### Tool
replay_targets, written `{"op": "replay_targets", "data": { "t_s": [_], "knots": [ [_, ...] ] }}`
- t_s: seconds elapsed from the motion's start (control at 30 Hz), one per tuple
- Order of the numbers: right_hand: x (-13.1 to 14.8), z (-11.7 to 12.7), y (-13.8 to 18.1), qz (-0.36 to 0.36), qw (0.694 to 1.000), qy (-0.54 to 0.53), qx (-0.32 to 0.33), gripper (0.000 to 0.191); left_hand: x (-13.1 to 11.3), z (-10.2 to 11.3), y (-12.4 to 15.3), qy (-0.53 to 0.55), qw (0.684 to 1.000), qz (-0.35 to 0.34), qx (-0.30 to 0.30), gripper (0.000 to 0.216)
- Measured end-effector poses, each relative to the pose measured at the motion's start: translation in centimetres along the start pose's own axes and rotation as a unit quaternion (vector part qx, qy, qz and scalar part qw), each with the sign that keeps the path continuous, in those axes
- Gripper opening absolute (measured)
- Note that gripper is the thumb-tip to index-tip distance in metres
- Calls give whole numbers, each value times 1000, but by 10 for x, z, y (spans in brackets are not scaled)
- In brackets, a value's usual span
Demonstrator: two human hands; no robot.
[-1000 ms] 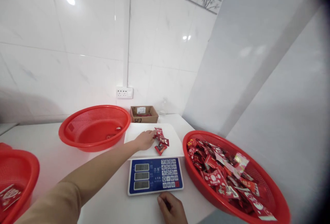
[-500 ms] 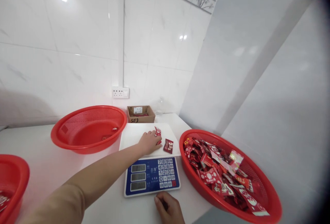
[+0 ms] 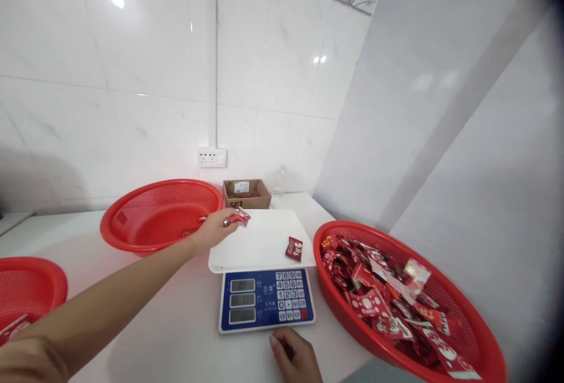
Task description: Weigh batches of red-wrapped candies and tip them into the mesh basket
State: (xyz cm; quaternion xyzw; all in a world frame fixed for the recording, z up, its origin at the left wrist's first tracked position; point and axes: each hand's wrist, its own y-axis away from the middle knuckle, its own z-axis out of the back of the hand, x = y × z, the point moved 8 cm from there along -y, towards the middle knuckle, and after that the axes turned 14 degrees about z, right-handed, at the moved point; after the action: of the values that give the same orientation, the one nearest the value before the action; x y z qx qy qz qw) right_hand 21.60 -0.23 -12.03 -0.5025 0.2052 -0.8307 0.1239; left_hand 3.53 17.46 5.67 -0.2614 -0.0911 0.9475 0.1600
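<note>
My left hand (image 3: 215, 229) is closed on a small red-and-white candy packet (image 3: 240, 217), held over the left edge of the scale's white pan (image 3: 259, 239). A dark shiny bit shows between the fingers; I cannot make it out. One dark red candy packet (image 3: 294, 248) lies on the right side of the pan. My right hand (image 3: 296, 355) rests curled on the table, just in front of the scale's blue keypad panel (image 3: 267, 299), with nothing visible in it. Beside my left hand stands a red basket (image 3: 132, 236) with a few packets at its bottom.
To the right, a tilted red basket (image 3: 328, 301) is heaped with candy packets (image 3: 374, 301). Another red basket (image 3: 53, 271) sits at the left edge. A cardboard box (image 3: 259, 201) and a clear bottle (image 3: 281, 180) stand behind the scale, near the wall socket (image 3: 212, 157).
My left hand has lifted a packet off the pan and moved left toward the red basket. The other packet stays on the pan. My right hand keeps its place by the scale.
</note>
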Motion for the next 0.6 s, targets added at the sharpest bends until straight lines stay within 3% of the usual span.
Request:
{"op": "replay_targets", "data": {
  "t_s": [0.17,0.37,0.47,0.6],
  "knots": [
    [4,2,0,-7,1000,-6,0,43,60,50,0,-46,993,99,-41,31],
    [9,4,-1,-14,1000,-6,-7,44,108,66,3,-126,974,187,-13,47],
    [11,6,-2,-17,1000,-3,3,43,100,59,2,-150,970,189,-12,49],
    [17,5,-6,-18,999,5,48,38,43,24,-6,-145,986,86,7,42]
  ]
}}
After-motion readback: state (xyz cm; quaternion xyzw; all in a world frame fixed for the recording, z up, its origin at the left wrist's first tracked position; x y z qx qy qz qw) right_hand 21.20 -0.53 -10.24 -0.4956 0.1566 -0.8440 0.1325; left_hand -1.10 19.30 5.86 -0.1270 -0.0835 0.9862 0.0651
